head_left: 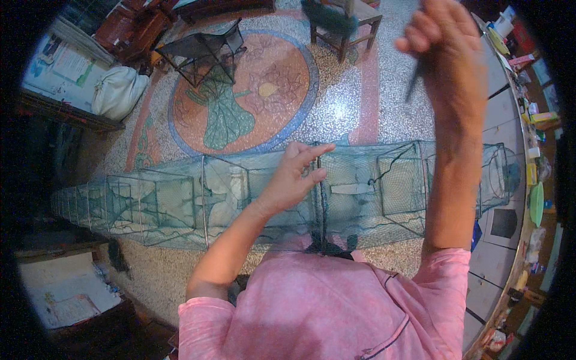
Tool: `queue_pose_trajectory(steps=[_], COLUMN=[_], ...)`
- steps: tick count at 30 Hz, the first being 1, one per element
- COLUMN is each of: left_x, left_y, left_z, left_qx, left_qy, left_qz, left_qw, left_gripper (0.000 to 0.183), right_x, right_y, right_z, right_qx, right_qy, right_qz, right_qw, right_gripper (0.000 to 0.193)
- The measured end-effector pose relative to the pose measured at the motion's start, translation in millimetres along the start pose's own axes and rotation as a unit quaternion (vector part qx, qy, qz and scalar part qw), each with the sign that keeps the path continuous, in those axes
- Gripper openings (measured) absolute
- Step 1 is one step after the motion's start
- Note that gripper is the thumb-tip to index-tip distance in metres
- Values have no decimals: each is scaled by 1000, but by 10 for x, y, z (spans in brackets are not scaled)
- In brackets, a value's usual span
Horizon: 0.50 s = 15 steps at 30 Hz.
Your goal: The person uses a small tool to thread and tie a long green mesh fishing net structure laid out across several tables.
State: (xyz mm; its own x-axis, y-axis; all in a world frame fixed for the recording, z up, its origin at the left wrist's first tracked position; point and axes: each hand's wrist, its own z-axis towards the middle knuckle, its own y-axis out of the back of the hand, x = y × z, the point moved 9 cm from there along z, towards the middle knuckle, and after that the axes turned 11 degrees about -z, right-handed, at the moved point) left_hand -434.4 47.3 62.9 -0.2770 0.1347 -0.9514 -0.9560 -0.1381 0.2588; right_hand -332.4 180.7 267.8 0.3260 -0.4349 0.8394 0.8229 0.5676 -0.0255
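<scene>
A long green net trap (282,207) with rectangular metal frames stretches from left to right in front of me. My left hand (294,177) is at the upper end of a middle frame bar (320,204), fingers bent around the netting there and thumb near the bar. High on the right, my right hand (447,57) is raised well above the net, its fingers closed and slightly blurred. From it a thin dark pointed tool (412,81) sticks downward; its exact kind is unclear. A dark cord (390,165) lies along the net's right part.
Beyond the net, a dark folding stool (204,51) and a wooden chair (345,30) stand on the patterned floor (264,90). A white sack (120,93) sits at the left. Along the right runs a cluttered counter (531,150) above pale cabinets (501,129).
</scene>
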Motion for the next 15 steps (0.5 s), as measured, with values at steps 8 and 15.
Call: queue_pose_trajectory(steps=[8,15], left_x=[369,215], left_y=[349,315], left_z=[55,337], left_qx=[-82,-7], left_qy=[221,195], left_qz=[-299,-299], left_qw=[925,934], left_gripper=[20,17], right_x=[-283,-779], right_y=[283,1313], right_z=[-552,-917], right_qx=[183,-2], right_qy=[18,-280], right_qz=[-406,-359], right_qw=[895,890], right_gripper=[16,14])
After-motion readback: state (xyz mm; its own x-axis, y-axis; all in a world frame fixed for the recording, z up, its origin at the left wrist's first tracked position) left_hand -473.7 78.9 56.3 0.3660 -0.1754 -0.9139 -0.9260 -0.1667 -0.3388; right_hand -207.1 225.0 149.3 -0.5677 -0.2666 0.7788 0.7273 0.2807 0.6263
